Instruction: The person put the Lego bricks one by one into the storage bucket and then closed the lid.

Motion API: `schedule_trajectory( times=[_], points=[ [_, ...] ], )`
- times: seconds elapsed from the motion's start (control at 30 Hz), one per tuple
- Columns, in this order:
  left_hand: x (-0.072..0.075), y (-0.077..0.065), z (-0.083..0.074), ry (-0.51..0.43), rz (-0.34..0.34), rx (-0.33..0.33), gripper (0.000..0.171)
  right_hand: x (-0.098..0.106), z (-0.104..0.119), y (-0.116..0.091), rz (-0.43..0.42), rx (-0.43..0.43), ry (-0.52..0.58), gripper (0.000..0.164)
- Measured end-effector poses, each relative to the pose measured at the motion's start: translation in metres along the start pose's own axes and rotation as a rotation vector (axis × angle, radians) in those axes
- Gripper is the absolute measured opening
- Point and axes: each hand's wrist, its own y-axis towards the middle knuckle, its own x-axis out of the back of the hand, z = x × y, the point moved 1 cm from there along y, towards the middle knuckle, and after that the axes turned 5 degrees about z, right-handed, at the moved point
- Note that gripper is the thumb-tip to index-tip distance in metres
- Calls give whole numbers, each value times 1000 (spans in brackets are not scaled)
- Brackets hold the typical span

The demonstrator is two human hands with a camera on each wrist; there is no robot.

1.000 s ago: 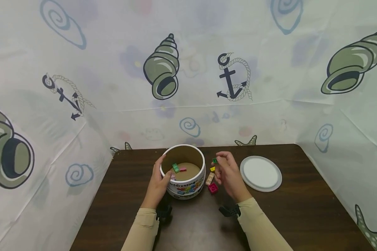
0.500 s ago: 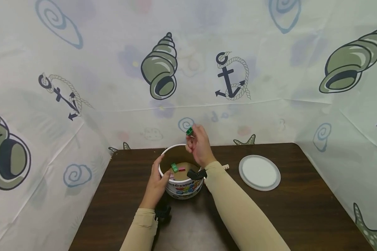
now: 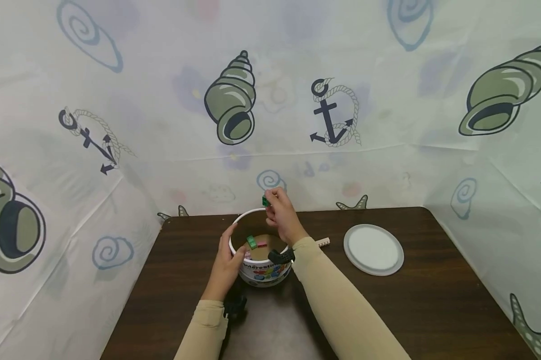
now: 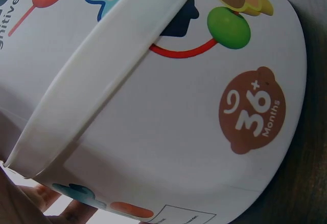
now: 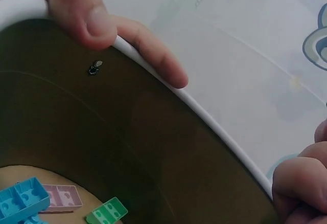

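In the head view, my left hand [image 3: 226,267] grips the near-left side of a white round bucket [image 3: 263,272], with the thumb over the rim. The left wrist view shows the printed bucket wall [image 4: 163,111] close up, with fingers [image 4: 71,214] at the lower left. My right hand [image 3: 284,212] pinches a small green toy brick [image 3: 265,201] above the far rim. In the right wrist view its curled fingers [image 5: 301,183] appear at the right edge; the brick is out of sight there. Inside the bucket lie a green brick [image 5: 108,211], a pink brick [image 5: 61,197] and blue pieces [image 5: 23,201].
A round white lid [image 3: 374,250] lies on the dark wooden table [image 3: 432,300], right of the bucket. A cream brick [image 3: 323,242] pokes out from behind the right forearm, which hides the table there. Patterned cloth [image 3: 288,115] hangs behind and at both sides.
My right hand has carried the green brick from the table right of the bucket to above its far rim, dipping slightly in the last half second. The left hand keeps its hold.
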Motion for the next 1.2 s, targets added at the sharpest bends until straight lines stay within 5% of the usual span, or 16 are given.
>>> schedule_trajectory(
  times=[0.53, 0.87, 1.2],
  points=[
    [0, 0, 3, 3, -5, 0, 72, -1, -1, 1, -37, 30, -90, 27],
    [2, 1, 1, -1, 1, -18, 71, -8, -5, 4, -122, -72, -325, 23],
    [1, 0, 4, -13, 4, -34, 71, -9, -5, 2, -115, -89, -287, 19]
  ],
)
